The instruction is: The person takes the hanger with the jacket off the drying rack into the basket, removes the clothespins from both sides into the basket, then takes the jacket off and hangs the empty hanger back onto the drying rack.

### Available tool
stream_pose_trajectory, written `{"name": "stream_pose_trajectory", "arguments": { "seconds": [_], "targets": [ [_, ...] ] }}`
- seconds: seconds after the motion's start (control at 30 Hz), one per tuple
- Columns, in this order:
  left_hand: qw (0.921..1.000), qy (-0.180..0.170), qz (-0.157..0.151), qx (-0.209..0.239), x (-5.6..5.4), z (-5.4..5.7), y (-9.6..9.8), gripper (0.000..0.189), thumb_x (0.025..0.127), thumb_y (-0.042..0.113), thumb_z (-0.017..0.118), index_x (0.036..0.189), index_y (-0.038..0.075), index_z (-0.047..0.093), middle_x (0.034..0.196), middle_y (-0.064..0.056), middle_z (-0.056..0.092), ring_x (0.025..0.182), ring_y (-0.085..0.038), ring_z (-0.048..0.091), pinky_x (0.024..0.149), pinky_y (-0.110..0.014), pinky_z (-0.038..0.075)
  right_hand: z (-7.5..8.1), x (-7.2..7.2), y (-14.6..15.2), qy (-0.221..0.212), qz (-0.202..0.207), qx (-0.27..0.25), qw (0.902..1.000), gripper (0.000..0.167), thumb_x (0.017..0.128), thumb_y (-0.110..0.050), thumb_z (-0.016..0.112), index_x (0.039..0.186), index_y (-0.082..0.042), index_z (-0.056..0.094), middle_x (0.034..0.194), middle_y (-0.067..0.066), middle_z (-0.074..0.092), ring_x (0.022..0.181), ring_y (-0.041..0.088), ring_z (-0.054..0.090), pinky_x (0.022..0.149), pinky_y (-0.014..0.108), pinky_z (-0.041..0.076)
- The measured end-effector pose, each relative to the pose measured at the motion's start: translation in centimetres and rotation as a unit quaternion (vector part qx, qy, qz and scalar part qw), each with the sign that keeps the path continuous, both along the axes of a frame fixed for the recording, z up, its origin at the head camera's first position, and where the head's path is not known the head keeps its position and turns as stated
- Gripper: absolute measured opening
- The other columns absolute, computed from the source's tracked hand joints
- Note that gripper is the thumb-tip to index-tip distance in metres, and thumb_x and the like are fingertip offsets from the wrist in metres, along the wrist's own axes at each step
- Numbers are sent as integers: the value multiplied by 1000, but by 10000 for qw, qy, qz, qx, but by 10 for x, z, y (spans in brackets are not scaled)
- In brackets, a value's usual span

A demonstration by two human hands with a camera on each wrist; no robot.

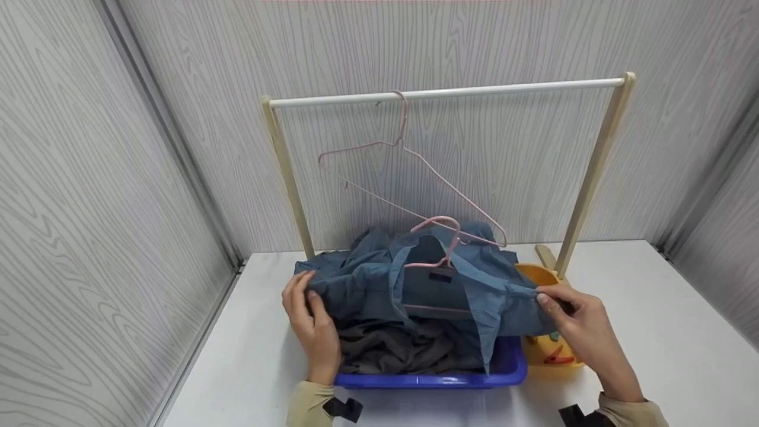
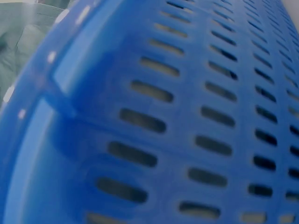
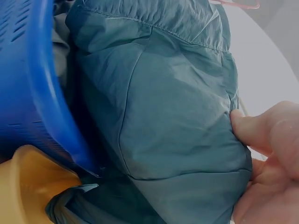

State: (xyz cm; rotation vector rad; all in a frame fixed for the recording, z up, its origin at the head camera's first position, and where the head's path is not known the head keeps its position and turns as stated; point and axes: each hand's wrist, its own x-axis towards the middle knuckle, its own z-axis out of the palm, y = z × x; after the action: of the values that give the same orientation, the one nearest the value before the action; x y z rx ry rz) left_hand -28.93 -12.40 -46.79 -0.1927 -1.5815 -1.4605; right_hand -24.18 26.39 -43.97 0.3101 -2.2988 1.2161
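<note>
A blue-grey shirt (image 1: 367, 284) is spread over the basket, its neck opening facing me and a dark label inside the collar. The pink hook of a hanger (image 1: 449, 243) rises through that opening, and its lower bar shows inside. My left hand (image 1: 314, 326) holds the shirt's left shoulder end, fingers bent around it and thumb in front. My right hand (image 1: 584, 323) pinches the right shoulder edge between thumb and fingers, also seen in the right wrist view. The left wrist view shows only the side of the blue basket (image 2: 173, 116) and some cloth.
Dark grey cloth (image 1: 403, 350) lies in the basket under the shirt. A yellow container (image 1: 551, 370) with red and green items stands at its right. Behind, a rack with a white rail (image 1: 504, 90) carries another pink hanger (image 1: 453, 188).
</note>
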Motion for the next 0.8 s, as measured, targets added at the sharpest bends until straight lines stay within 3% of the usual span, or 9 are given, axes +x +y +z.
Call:
{"name": "stream_pose_trajectory", "arguments": {
  "seconds": [0.13,0.23,0.37,0.47,0.63,0.7,0.8],
  "targets": [
    [9980,-446,-198,396,-3,-4,-1,28,106,5,39,128,-3,55,131,-21,52,129,-22,44,104,-27,33,3,1,7,-87,-32,-46,9999,13,96,-5,63,104,0,73,96,10,68,84,9,57,73,13,45],
    [9979,-522,-281,267,-6,-10,-3,27,107,11,40,122,-1,58,123,-16,59,122,-18,50,99,-26,37,2,1,11,-46,-121,-28,9999,15,96,-5,63,105,2,72,100,12,69,89,6,59,77,10,44],
    [9989,-368,-207,-220,-9,-15,-4,22,106,9,42,112,1,61,108,-9,62,104,-17,56,89,-26,41,1,-2,13,66,-282,16,9996,16,95,-5,64,106,3,72,103,14,70,94,4,60,83,8,43],
    [9964,-259,32,-804,-11,-18,-2,16,104,4,45,103,3,61,96,-6,58,91,-17,52,80,-28,40,-2,-4,12,83,-399,130,9991,14,95,-4,65,105,2,73,102,13,70,94,2,59,84,6,40],
    [9802,100,579,-1890,-14,-18,7,13,99,-2,53,90,5,59,78,-2,50,72,-17,41,75,-36,33,-8,-8,5,78,-433,291,9986,13,93,-4,67,103,0,74,98,9,71,91,6,60,82,6,40],
    [9732,283,625,-2195,-14,-19,12,13,97,-2,56,88,6,59,73,-1,48,68,-16,39,75,-39,31,-10,-9,0,80,-360,350,9987,12,93,-4,68,103,-1,74,97,7,71,90,12,61,81,7,40],
    [9693,379,434,-2391,-13,-20,17,13,96,-2,58,87,9,59,71,1,45,66,-15,38,76,-39,31,-13,-9,-5,44,-296,439,9986,12,93,-6,68,102,-2,74,97,6,70,91,18,61,83,7,39]
  ]
}}
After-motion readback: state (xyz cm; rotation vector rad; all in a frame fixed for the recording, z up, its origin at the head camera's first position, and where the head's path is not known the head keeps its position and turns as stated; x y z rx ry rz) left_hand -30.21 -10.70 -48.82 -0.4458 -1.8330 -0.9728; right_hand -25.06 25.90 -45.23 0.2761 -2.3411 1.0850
